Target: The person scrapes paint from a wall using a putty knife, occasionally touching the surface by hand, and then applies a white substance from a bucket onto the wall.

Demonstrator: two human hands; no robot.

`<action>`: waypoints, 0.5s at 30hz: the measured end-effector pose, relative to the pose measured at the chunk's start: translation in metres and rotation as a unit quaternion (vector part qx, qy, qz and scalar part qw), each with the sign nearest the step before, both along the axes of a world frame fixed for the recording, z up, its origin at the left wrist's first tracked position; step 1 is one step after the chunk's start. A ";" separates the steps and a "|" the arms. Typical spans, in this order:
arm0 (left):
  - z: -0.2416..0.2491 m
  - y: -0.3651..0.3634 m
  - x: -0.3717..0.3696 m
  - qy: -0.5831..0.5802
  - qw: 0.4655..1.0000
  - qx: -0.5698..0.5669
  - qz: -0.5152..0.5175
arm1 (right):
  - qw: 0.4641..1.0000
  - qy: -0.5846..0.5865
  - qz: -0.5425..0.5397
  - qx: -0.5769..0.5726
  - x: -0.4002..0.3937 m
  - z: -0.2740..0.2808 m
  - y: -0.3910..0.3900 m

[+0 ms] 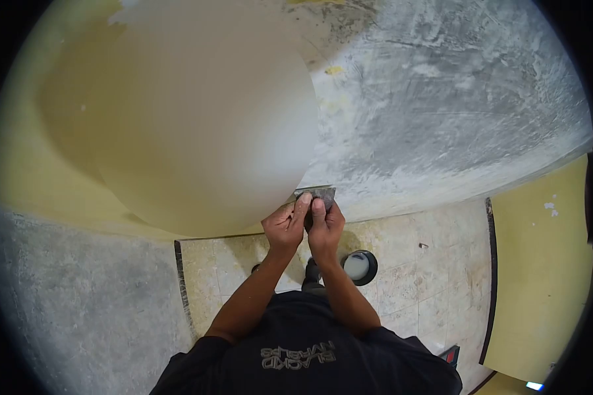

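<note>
My left hand (284, 224) and my right hand (327, 227) are side by side, close to the wall, with fingers closed. Between them they grip a scraper (321, 195), a flat grey blade smeared with pale material. Both thumbs press on its face, and its straight far edge lies right at the wall (402, 118). That wall surface is patchy grey and white, with a few yellow spots. The scraper's handle, if it has one, is hidden by my fingers.
A large, blurred pale rounded shape (230, 118) covers the upper left. A black bucket (371, 274) with whitish liquid stands on the stained tile floor (435, 283) by my feet. Yellow wall (540, 263) rises at the right, grey surface (92, 289) lies at the left.
</note>
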State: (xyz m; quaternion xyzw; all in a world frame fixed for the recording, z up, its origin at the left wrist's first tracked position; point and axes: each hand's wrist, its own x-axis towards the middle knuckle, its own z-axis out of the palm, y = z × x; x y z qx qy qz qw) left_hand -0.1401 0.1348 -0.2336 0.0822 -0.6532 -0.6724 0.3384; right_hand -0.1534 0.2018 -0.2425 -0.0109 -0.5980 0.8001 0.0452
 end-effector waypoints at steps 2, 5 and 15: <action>-0.009 -0.009 0.012 -0.074 0.996 -0.032 -0.032 | 1.000 -0.018 0.010 -0.002 0.021 -0.003 0.004; -0.005 -0.005 -0.002 -0.063 0.997 0.010 -0.035 | 0.989 0.078 -0.055 0.110 -0.004 -0.015 0.001; 0.011 -0.006 -0.005 -0.029 0.998 -0.038 -0.033 | 0.998 0.060 -0.016 0.003 -0.001 0.004 -0.002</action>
